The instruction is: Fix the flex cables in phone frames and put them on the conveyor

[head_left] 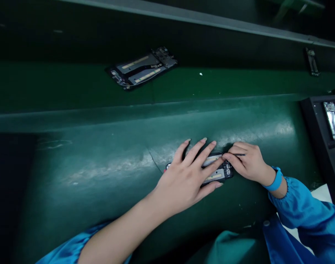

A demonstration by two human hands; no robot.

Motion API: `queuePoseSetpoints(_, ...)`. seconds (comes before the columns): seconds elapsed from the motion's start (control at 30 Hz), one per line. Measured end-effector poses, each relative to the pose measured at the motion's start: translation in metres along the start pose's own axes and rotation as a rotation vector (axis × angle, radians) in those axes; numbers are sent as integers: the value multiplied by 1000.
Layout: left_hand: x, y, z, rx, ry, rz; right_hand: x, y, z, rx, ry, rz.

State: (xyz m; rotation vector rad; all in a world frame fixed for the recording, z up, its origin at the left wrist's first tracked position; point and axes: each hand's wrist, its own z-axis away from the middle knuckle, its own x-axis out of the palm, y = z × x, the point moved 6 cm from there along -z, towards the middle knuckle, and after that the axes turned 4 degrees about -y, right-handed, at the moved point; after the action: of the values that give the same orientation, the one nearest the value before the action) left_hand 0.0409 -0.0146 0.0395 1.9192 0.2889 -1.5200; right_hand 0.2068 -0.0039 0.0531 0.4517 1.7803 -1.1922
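Note:
A phone frame (214,176) with exposed inner parts lies on the green mat (115,198). My left hand (188,174) rests over it with the fingers spread, covering its left and middle parts. At the phone frame's right end, my right hand (246,161) is closed in a pinch around a thin dark tool (241,154). The tool's tip is hidden by the fingers. A thin wire shows along the phone frame's upper edge, near my left fingertips.
Another opened phone frame (142,69) lies on the ledge beyond the mat. A smaller phone part (312,62) is at the far right. A black tray (318,135) holding phone frames stands at the right edge. A dark object (10,194) fills the left side.

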Motion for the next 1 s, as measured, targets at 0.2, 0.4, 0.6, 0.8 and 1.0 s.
queuePoseSetpoints(0.2, 2, -1, 0, -3, -27, -4, 1, 2, 0, 25, 22, 7)
queuePoseSetpoints(0.4, -1, 0, -1, 18, -11, -17, -2, 4, 2, 29, 32, -61)
queuePoseSetpoints(0.6, -1, 0, -2, 14, -23, -17, 0, -2, 3, -41, 14, 86)
queuePoseSetpoints(0.8, -2, 1, -2, 7, -13, -7, -1, -4, 4, -48, 33, 129)
queuePoseSetpoints(1.0, -5, 0, -3, 3, 4, 39, -2, 5, 0, 107, 3, -61)
